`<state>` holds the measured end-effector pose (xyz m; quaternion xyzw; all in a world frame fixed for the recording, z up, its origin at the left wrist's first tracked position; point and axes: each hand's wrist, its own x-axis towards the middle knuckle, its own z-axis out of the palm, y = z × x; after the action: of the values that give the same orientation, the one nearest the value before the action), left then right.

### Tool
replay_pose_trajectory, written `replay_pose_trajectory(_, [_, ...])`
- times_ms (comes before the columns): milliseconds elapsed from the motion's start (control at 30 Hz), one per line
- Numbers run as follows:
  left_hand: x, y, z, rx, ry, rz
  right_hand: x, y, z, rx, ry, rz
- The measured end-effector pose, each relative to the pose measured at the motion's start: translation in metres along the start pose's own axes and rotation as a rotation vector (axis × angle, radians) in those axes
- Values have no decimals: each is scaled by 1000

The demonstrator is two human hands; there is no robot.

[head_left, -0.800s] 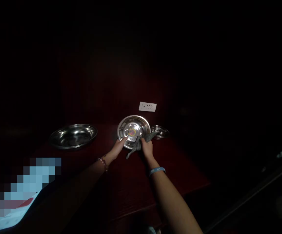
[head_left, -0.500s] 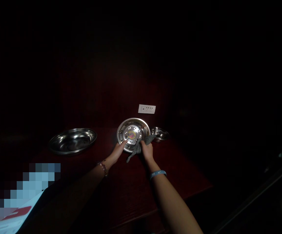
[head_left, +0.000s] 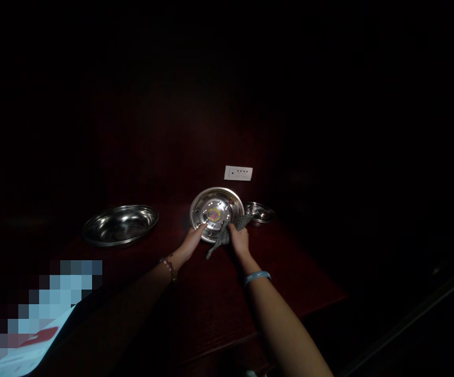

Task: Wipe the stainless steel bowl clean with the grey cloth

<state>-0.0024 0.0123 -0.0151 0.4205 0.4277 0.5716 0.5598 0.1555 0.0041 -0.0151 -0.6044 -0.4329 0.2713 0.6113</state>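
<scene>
A shiny metal basin (head_left: 216, 195) with a yellow and red sticker in its middle is tilted toward me. My left hand (head_left: 192, 242) grips its lower left rim, thumb on the inside and the other fingers hidden behind. At the lower right, my right hand (head_left: 239, 240) is closed on a grey cloth (head_left: 224, 239), which lies against the basin's rim and hangs down to the left. Whether the right fingers also grip the rim behind the cloth, I cannot tell. A smaller metal bowl (head_left: 261, 213) stands just right of the basin, partly covered by the cloth.
A wide metal basin (head_left: 121, 226) rests at the left on the dark red table (head_left: 211, 309). On the wall behind is a white socket plate (head_left: 238, 173). The table's front edge runs across below my hands. A pale blurred sheet (head_left: 34, 345) shows at the lower left.
The whole view has shifted slightly, so things sit a little further right and higher. Both hands keep their hold on the basin and the cloth.
</scene>
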Motion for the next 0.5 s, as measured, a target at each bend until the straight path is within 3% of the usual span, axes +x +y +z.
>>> replay_pose_trajectory(500, [1,-3,-1,-19,-53,4,5,13,5,95,-52,-21])
